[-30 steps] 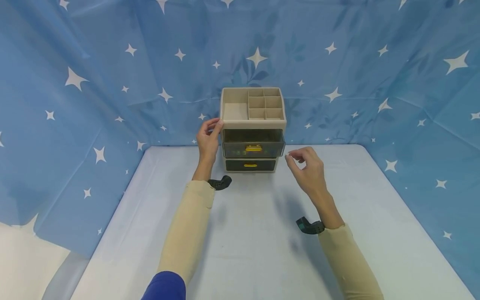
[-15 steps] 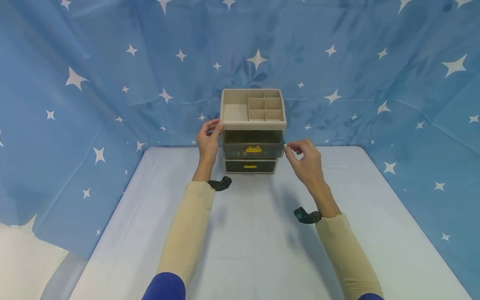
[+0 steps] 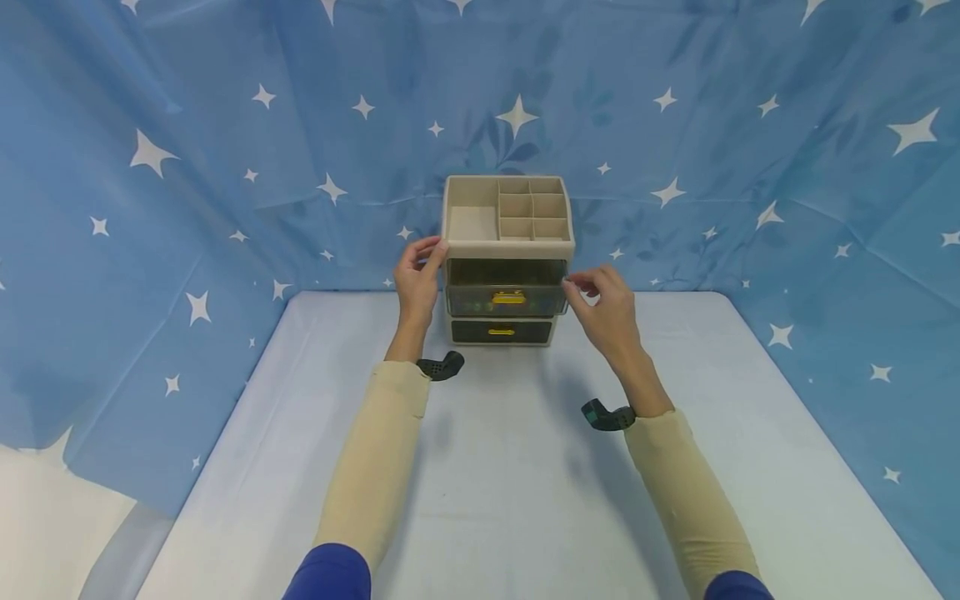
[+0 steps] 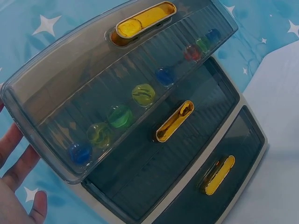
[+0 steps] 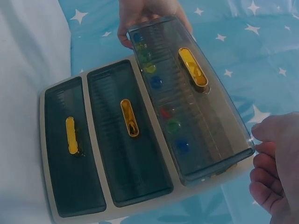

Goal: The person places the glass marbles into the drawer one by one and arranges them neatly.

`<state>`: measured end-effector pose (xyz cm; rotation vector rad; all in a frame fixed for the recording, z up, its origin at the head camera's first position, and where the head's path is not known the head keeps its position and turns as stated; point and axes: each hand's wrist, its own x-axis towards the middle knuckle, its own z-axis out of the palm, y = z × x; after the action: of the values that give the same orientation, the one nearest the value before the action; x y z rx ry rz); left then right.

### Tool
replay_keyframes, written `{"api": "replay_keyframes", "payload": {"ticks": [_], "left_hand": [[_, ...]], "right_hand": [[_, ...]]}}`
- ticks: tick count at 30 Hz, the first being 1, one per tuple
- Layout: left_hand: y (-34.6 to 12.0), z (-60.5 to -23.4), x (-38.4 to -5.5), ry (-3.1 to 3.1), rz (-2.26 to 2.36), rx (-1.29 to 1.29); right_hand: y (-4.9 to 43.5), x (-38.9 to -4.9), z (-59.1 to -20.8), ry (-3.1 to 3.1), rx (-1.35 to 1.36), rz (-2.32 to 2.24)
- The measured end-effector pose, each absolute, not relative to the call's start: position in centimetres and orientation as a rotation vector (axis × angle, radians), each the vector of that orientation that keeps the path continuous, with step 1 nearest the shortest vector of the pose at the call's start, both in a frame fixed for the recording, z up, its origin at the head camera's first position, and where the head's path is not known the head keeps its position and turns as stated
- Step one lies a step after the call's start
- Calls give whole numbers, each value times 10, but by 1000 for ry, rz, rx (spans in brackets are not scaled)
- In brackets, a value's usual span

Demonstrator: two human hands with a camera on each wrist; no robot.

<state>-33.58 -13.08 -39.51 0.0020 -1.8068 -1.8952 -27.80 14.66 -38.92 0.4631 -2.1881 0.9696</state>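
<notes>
A cream desk organizer (image 3: 508, 250) stands at the back of the table. Its smoky clear top drawer (image 3: 472, 302) is pulled out, with a gold handle (image 4: 145, 21). Several glass marbles (image 4: 143, 94), blue, green, yellow and red, lie in a row inside it. My left hand (image 3: 417, 279) touches the organizer's upper left corner, thumb at the front edge and fingers along the side. My right hand (image 3: 606, 310) is at the drawer's right front corner, thumb and index finger pinched round a tiny pale thing, mostly hidden by the fingertips.
Two lower drawers, the middle one (image 4: 135, 179) and the bottom one (image 3: 474, 332), are closed. The organizer's top has a wide tray (image 3: 472, 221) and several small compartments (image 3: 550, 206). A blue star-patterned curtain (image 3: 337, 125) hangs behind the white table (image 3: 487, 467).
My right hand has moved up and left, from beside the drawer to its right front corner. The left hand stays at the organizer, and the top drawer remains pulled out.
</notes>
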Motion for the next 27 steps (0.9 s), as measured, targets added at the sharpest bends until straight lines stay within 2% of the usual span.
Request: {"api": "replay_keyframes", "payload": {"ticks": [27], "left_hand": [[-131,-396,-336,-1794,-1917,-17]], "right_hand": [[146,-283,-387,-2273,450,981]]}}
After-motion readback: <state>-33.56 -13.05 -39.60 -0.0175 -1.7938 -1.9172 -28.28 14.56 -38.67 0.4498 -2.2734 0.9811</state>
